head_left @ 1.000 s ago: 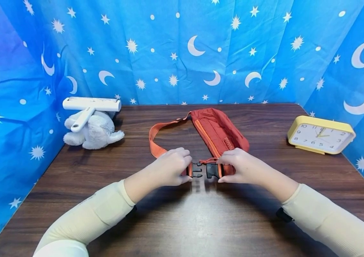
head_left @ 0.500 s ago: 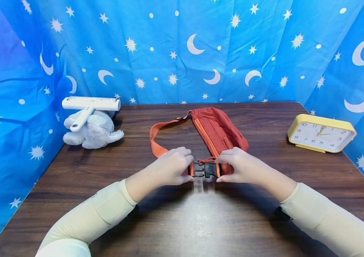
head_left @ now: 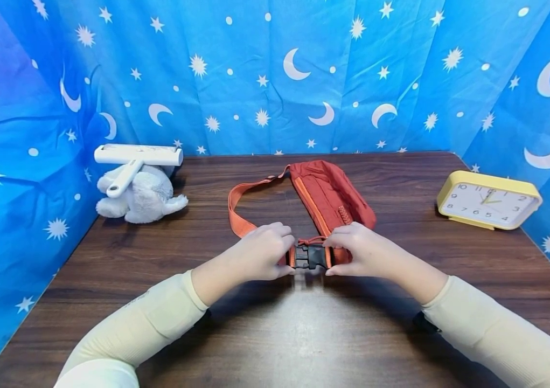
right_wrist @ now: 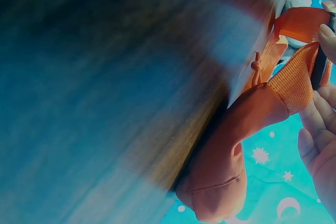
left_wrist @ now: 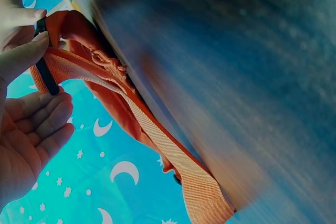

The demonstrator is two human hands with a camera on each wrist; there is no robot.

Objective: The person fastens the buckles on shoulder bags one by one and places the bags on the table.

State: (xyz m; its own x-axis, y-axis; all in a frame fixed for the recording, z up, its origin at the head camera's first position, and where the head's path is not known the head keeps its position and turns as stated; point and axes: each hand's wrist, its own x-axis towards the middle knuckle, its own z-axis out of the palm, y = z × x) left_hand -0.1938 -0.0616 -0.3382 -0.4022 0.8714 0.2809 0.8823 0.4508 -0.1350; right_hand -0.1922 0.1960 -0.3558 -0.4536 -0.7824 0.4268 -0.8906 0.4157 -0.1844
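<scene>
A red waist bag (head_left: pixel 325 196) with an orange zip lies on the table. Its orange strap (head_left: pixel 239 205) loops out to the left. My left hand (head_left: pixel 260 252) pinches the black pronged buckle half (head_left: pixel 300 257) between thumb and fingers. Opposite it, my right hand (head_left: pixel 364 250) pinches the black buckle socket (head_left: pixel 318 256). The prongs reach into the socket's mouth, with part of them still showing. Webbing (left_wrist: pixel 173 140) trails from the buckle in the left wrist view. In the right wrist view, short webbing (right_wrist: pixel 294 85) joins the buckle to the bag.
At the left, a white T-shaped roller tool (head_left: pixel 139 156) lies on a grey plush toy (head_left: pixel 146 196). A yellow clock (head_left: pixel 489 200) stands at the right. Blue star-patterned cloth (head_left: pixel 236 86) hangs behind the brown wooden table (head_left: pixel 275 334).
The two buckle halves have come together, from a visible gap to prongs inside the socket. My hands have drawn slightly closer, keeping their pinches.
</scene>
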